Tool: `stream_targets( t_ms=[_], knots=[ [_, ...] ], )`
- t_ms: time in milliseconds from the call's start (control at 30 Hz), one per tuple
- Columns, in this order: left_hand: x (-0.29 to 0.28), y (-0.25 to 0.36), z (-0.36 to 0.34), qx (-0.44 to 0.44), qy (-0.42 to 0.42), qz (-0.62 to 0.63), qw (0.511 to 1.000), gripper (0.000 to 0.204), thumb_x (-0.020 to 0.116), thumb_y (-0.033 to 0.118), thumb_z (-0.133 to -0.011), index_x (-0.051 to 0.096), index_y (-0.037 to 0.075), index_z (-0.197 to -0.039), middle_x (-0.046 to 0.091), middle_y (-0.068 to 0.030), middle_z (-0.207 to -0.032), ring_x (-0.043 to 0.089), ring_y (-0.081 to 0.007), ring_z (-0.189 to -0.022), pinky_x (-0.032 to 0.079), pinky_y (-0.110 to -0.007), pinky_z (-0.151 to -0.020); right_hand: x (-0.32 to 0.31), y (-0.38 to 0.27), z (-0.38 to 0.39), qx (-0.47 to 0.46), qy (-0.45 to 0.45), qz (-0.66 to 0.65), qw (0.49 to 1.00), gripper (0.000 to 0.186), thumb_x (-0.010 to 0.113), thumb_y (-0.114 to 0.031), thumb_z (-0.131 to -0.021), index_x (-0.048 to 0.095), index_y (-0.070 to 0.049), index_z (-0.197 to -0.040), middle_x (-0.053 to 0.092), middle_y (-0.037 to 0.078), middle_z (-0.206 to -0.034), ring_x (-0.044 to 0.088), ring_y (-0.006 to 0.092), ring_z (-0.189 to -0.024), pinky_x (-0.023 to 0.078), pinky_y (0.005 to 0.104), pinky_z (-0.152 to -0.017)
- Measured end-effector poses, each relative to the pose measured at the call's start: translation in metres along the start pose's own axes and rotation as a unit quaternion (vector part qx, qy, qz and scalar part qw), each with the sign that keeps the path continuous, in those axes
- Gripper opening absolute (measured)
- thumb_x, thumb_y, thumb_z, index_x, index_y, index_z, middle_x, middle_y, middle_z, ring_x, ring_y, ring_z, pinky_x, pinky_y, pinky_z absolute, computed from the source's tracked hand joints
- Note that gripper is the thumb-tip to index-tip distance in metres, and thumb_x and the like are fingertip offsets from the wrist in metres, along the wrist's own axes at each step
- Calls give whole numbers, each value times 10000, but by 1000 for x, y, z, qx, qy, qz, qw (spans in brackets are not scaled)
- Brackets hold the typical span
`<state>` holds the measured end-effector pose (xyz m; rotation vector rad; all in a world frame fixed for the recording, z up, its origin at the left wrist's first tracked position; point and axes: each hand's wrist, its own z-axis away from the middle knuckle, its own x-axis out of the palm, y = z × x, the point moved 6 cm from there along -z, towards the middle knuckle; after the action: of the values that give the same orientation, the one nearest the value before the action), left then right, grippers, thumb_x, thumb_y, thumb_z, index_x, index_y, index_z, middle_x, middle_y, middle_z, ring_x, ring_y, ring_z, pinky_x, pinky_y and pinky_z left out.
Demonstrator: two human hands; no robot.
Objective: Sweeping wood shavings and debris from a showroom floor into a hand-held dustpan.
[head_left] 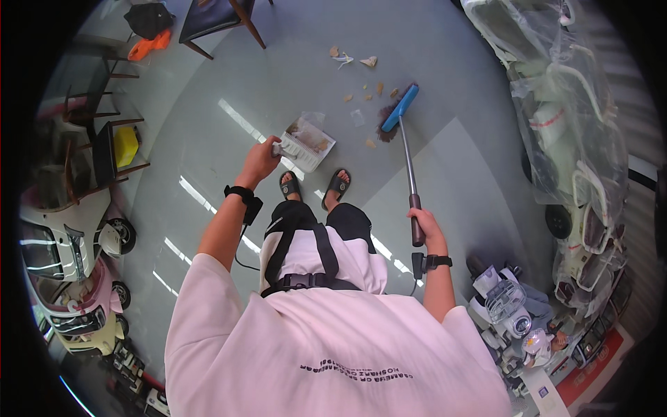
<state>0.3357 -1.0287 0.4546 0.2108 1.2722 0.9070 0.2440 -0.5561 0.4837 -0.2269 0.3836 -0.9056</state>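
Note:
My left hand (260, 161) is closed around the grip of a white dustpan (310, 154), which is at floor level just ahead of my feet. Brownish scraps and a piece of clear plastic show in the pan. In my right hand (431, 228) is a broom (410, 160) with a dark grip, a metal pole and a blue head (401, 108). Its dark bristles are at the floor, right of the dustpan and farther out. Scattered around and beyond the bristles lie several tan scraps (380, 88), a clear plastic bit (358, 117) and a crumpled piece (369, 61).
A dark-seated chair (217, 22) stands far left, with more chairs (104, 156) along the left side, one bearing a yellow item (126, 146). Small vehicles (66, 243) line the lower left. Plastic-wrapped white frames (566, 125) run along the right; a scooter (511, 306) stands lower right.

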Motion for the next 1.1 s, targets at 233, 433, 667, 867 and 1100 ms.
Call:
stream_targets(
  t_ms=[233, 433, 667, 867, 1100],
  knots=[
    [-15, -60, 0, 18, 29, -5, 999, 354, 706, 100, -701, 592, 80, -1035, 670, -170, -829, 635, -378, -828, 511, -444, -714, -7, 93, 6, 58, 183, 165, 967, 630, 656, -280, -631, 437, 41, -1126, 605, 272, -1036, 602, 401, -975, 475, 427, -871],
    [-21, -106, 6, -37, -40, -61, 997, 332, 687, 192, -724, 611, 99, -1034, 671, -158, -878, 637, -367, -853, 519, -439, -739, 42, 111, 26, 59, 129, 266, 954, 705, 715, -333, -663, 413, 48, -1173, 596, 288, -1079, 606, 408, -1009, 480, 439, -867],
    [-23, -100, -10, 17, -82, -78, 993, 297, 654, 234, -731, 602, 108, -995, 634, -132, -977, 620, -342, -927, 518, -441, -794, 91, 99, 16, 8, 100, 197, 975, 482, 740, -275, -704, 523, 15, -1022, 621, 152, -903, 621, 259, -805, 511, 379, -731],
    [-21, -103, -23, 63, -77, -55, 993, 293, 632, 213, -719, 601, 78, -978, 633, -157, -942, 620, -356, -892, 517, -442, -786, 167, 10, 48, 70, -29, -166, 983, 193, 617, -142, -778, 502, -30, -884, 542, 62, -723, 534, 162, -557, 470, 302, -520],
    [-21, -111, -16, 53, -68, -42, 995, 278, 616, 212, -730, 601, 70, -968, 637, -168, -935, 622, -359, -896, 513, -452, -785, 174, -62, 91, 37, -120, -627, 769, 205, 592, -165, -810, 459, -10, -826, 477, 37, -662, 475, 123, -521, 406, 230, -460]
  ],
)
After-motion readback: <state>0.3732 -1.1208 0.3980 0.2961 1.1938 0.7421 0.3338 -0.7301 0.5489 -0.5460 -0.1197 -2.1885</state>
